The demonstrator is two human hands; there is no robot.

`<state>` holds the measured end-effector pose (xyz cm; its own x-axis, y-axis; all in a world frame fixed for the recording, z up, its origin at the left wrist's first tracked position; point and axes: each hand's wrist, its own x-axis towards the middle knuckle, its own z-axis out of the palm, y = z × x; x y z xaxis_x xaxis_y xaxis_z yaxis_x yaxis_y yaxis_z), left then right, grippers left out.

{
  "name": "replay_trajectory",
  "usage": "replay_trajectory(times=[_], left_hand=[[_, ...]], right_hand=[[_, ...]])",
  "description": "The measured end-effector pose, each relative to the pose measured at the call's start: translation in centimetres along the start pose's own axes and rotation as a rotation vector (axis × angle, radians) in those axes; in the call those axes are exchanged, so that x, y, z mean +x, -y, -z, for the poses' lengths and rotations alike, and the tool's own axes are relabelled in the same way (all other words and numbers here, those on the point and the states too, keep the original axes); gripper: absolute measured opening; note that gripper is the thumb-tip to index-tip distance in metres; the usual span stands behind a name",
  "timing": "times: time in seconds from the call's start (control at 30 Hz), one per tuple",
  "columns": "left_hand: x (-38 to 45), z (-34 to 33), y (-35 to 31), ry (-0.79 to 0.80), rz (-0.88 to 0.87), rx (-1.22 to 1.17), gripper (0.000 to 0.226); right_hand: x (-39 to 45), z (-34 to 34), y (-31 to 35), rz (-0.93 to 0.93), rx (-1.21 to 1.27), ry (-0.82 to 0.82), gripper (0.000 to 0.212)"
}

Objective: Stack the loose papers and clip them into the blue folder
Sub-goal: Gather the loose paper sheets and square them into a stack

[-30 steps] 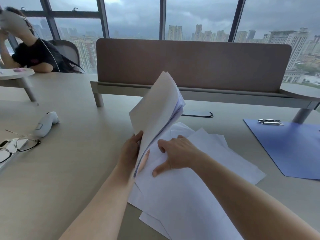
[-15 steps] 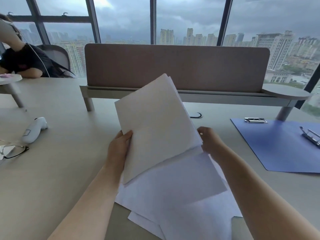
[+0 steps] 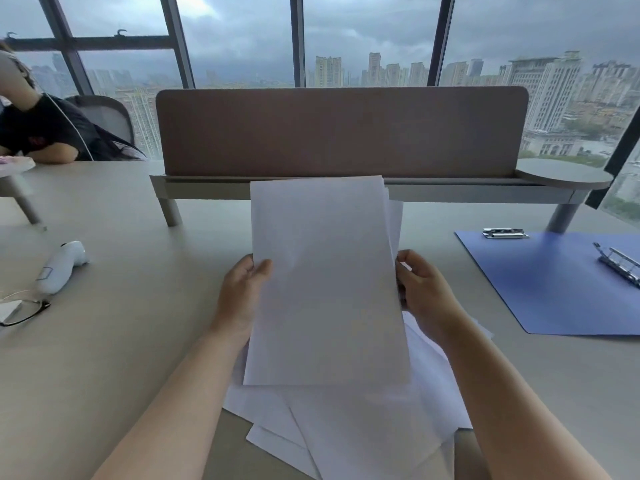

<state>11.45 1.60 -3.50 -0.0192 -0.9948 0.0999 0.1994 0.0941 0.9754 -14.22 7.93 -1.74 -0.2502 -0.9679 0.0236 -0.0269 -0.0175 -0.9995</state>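
I hold a stack of white papers (image 3: 325,282) upright in front of me, its lower edge over the desk. My left hand (image 3: 242,292) grips the stack's left edge and my right hand (image 3: 420,292) grips its right edge. A few sheets stick out unevenly at the stack's top right. More loose papers (image 3: 363,431) lie fanned on the desk under the stack. The blue folder (image 3: 554,289) lies open flat at the right, with a metal clip (image 3: 505,233) at its top edge and a second metal clamp (image 3: 620,263) near the frame's right edge.
A brown divider panel (image 3: 341,131) on a raised shelf crosses the desk's back. A white handheld device (image 3: 62,266) and glasses (image 3: 24,311) lie at the left. A person in black (image 3: 41,133) sits at the far left. Windows are behind.
The stack, held tilted by my left hand alone, now stands squared and upright. My right hand left the papers on the desk and took the stack's right edge.
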Motion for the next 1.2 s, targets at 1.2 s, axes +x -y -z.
replay_trajectory(times=[1.2], left_hand=[[-0.5,-1.7,-1.2,-0.23,0.127,-0.19,0.01]], right_hand=[[-0.8,0.4,-1.1,-0.008,-0.609,-0.279,0.053]])
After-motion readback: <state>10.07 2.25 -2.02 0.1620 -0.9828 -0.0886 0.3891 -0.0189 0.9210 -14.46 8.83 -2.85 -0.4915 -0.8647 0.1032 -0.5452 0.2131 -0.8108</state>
